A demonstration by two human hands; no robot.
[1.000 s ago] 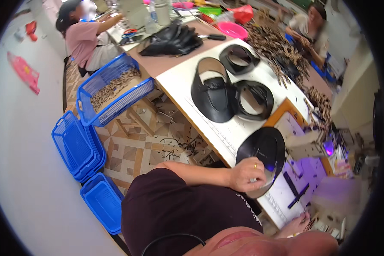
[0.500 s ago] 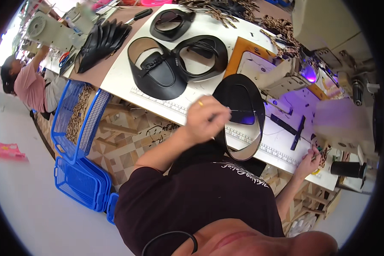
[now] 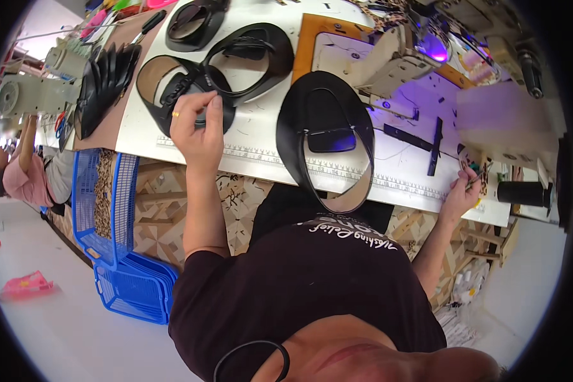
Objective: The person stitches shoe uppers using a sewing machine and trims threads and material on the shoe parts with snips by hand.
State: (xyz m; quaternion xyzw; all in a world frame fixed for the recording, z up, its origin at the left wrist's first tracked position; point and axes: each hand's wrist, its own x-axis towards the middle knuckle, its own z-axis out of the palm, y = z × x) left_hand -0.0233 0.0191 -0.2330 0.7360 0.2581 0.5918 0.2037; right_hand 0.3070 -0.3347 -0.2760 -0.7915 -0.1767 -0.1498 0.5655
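Observation:
My left hand [image 3: 199, 130] is over a black shoe upper with a buckled strap [image 3: 165, 73], fingers curled and thumb drawn in; anything in its grip is hidden. A second black upper [image 3: 282, 60] overlaps that one, and a third [image 3: 207, 28] lies behind. Directly in front of me another black upper [image 3: 290, 114] with a large opening hangs partly over the table's front edge; neither hand touches it. At the right end of the table my right hand [image 3: 463, 191] is closed around something small and partly greenish, too small to make out.
A sewing machine [image 3: 388, 60] with a purple-lit needle area stands at the right. Black strips [image 3: 435, 149] lie by it, and a ruler [image 3: 254, 153] runs along the table's front edge. Blue baskets [image 3: 134, 290] stand at left. Another person [image 3: 28, 178] sits farther left.
My left hand has moved left, away from the upper in front of me, to the buckled one. My right hand stays by the table's right end. The view has shifted.

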